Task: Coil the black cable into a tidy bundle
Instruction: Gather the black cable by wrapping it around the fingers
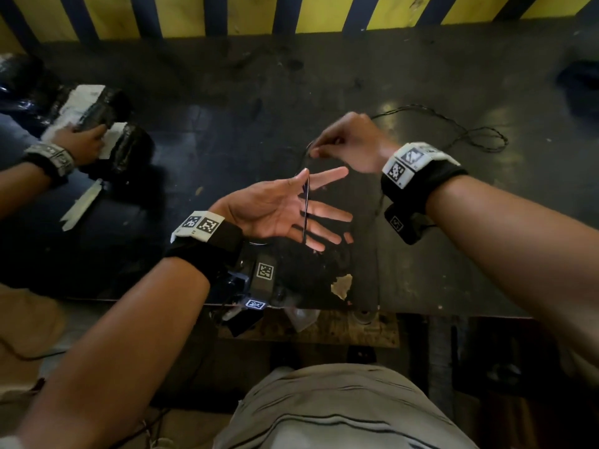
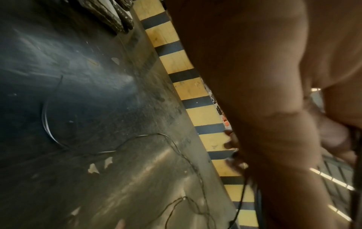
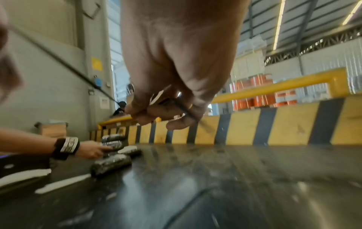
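The thin black cable [image 1: 305, 209] runs across the spread, straight fingers of my left hand [image 1: 291, 209], which is held palm up above the dark table [image 1: 227, 92]. My right hand [image 1: 343, 140] is just beyond it and pinches the cable between thumb and fingertips. In the right wrist view the cable [image 3: 68, 62] stretches taut from the left edge to the pinching fingers [image 3: 156, 108]. The rest of the cable [image 1: 470, 137] lies in loose loops on the table at the right, also visible in the left wrist view as the cable [image 2: 137, 137].
At the left another person's hand [image 1: 81, 140] handles black wrapped bundles [image 1: 107, 108], with white strips [image 1: 84, 202] beside them. A yellow and black striped barrier [image 1: 291, 14] lines the far edge. A dark object [image 1: 580, 82] sits far right. The table's near edge [image 1: 421, 314] is close to my body.
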Tool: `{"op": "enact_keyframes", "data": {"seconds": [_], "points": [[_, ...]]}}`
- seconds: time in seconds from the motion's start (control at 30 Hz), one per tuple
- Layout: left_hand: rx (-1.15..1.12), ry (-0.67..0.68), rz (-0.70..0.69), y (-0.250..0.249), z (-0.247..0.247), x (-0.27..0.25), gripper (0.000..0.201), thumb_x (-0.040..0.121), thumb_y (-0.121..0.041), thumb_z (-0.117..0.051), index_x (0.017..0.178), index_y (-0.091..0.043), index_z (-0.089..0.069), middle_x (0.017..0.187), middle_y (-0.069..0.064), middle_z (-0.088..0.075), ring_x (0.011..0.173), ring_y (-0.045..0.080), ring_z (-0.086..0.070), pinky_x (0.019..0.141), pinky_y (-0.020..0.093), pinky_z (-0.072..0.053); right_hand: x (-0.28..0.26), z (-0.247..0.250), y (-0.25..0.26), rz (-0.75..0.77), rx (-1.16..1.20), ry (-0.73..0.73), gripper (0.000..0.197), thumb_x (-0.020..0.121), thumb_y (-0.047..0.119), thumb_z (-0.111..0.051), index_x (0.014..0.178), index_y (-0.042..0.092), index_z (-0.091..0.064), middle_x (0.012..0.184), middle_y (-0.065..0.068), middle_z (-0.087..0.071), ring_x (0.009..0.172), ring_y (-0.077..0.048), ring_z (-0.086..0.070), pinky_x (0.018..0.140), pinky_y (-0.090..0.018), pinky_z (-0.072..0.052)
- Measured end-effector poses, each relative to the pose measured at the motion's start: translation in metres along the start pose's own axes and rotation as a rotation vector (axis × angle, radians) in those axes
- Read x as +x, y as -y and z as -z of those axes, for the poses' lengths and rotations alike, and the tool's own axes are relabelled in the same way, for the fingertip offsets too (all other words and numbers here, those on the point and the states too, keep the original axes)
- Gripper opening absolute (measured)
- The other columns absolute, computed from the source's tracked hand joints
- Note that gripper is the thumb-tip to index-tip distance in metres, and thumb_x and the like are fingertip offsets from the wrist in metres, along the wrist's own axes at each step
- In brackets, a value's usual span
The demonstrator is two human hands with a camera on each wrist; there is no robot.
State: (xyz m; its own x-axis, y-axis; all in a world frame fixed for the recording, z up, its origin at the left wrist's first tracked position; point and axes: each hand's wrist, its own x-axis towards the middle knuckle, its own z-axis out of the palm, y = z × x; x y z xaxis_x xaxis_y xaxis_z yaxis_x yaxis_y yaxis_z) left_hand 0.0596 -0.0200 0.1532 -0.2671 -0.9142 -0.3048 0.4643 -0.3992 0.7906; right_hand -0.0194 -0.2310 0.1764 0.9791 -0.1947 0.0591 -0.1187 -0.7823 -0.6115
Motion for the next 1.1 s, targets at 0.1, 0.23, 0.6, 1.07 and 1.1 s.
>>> {"op": "enact_keyframes", "data": {"seconds": [0.1,0.23,0.6,1.07,1.1], "points": [[-0.029,0.043,-0.097,-0.010,-0.004,-0.003,0.056,0.099,-0.048,-0.025,0.155,-0.042,-0.026,0.153,0.033,-0.035,0.136,0.061,-0.033,0.110,0.068,-0.032,-0.025,-0.026,-0.015,-0.021,0.065,0.102,0.018,0.089,0.003,-0.070,0.103,0.012,-0.077,0.098,-0.016,-0.078,0.079,-0.016,-0.071,0.072,-0.023,-0.057],[-0.008,-0.013,-0.176,-0.028,0.003,0.003,0.057,0.100,-0.047,-0.027,0.156,-0.042,-0.021,0.153,0.032,-0.036,0.135,0.059,-0.035,0.109,0.069,-0.031,-0.056,-0.073,-0.015,-0.054,-0.004,0.229,0.016,0.099,0.024,-0.059,0.104,0.022,-0.074,0.092,0.004,-0.077,0.083,-0.013,-0.074,0.082,-0.033,-0.060],[0.018,-0.354,-0.160,-0.019,0.048,0.007,0.049,0.105,-0.051,-0.020,0.153,-0.048,-0.027,0.158,0.023,-0.033,0.132,0.055,-0.045,0.108,0.063,-0.040,-0.073,-0.098,0.014,0.007,0.061,0.356,0.025,0.103,0.019,-0.050,0.110,0.019,-0.073,0.087,0.006,-0.070,0.078,0.000,-0.064,0.080,-0.029,-0.053],[0.147,-0.326,0.206,0.004,0.039,0.010,0.053,0.097,-0.050,-0.044,0.149,-0.040,-0.042,0.157,0.015,-0.038,0.133,0.052,-0.046,0.110,0.066,-0.035,-0.029,0.029,0.036,0.130,-0.232,0.116,0.022,0.088,0.014,-0.061,0.096,0.021,-0.081,0.089,0.004,-0.077,0.077,-0.013,-0.072,0.079,-0.037,-0.061],[0.146,-0.304,0.206,0.006,0.036,0.011,0.053,0.097,-0.050,-0.043,0.149,-0.040,-0.043,0.157,0.015,-0.037,0.133,0.051,-0.046,0.111,0.066,-0.033,-0.024,0.039,0.035,0.139,-0.231,0.083,0.021,0.088,0.014,-0.063,0.097,0.021,-0.081,0.092,0.004,-0.077,0.079,-0.014,-0.072,0.081,-0.037,-0.060]]}}
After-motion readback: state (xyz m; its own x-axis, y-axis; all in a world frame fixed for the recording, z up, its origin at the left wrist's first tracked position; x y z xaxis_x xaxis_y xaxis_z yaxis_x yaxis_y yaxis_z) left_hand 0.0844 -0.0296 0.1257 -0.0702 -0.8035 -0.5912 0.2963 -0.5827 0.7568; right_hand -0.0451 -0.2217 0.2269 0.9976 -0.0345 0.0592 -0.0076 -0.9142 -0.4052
